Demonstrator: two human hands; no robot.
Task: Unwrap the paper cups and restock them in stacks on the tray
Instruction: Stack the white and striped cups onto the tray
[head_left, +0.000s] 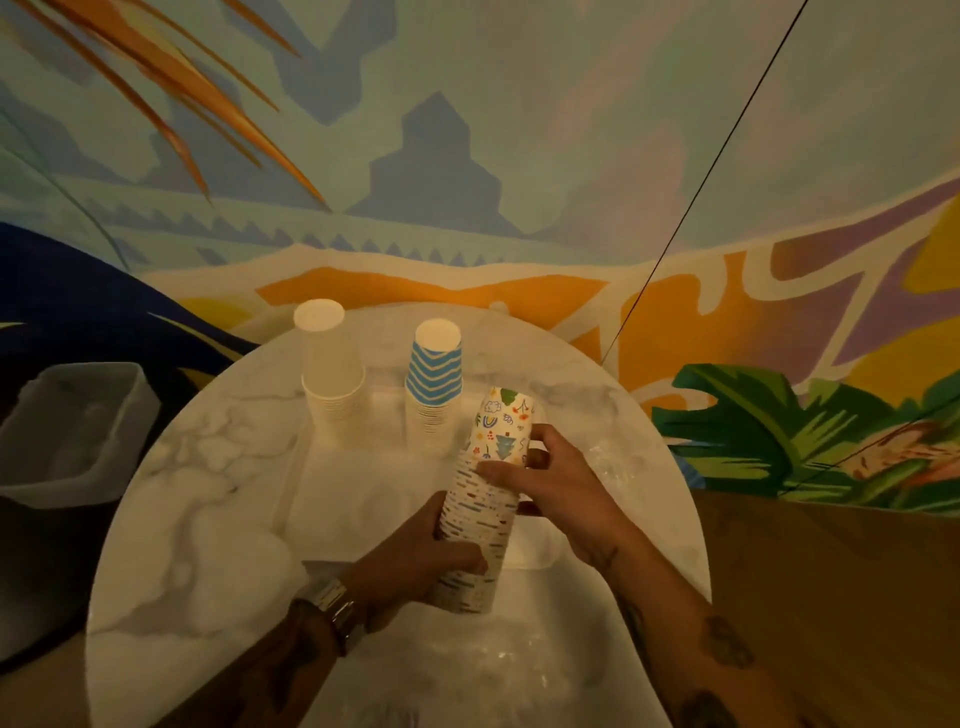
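Note:
A tall stack of patterned paper cups (485, 506), upside down and tilted, is held above a clear tray (311, 467) on the round marble table (197, 519). My left hand (421, 556) grips the stack's lower part. My right hand (550, 483) holds its upper part, fingers around the topmost cup with tree drawings. On the tray's far side stand two upside-down stacks: plain white cups (330, 374) at the left and blue-and-white zigzag cups (435, 384) at the right.
Crumpled clear plastic wrap (498, 665) lies on the table near me, and more (613, 457) sits right of the tray. A translucent bin (72, 431) stands off the table's left. A painted wall runs behind; a wooden surface (831, 571) lies to the right.

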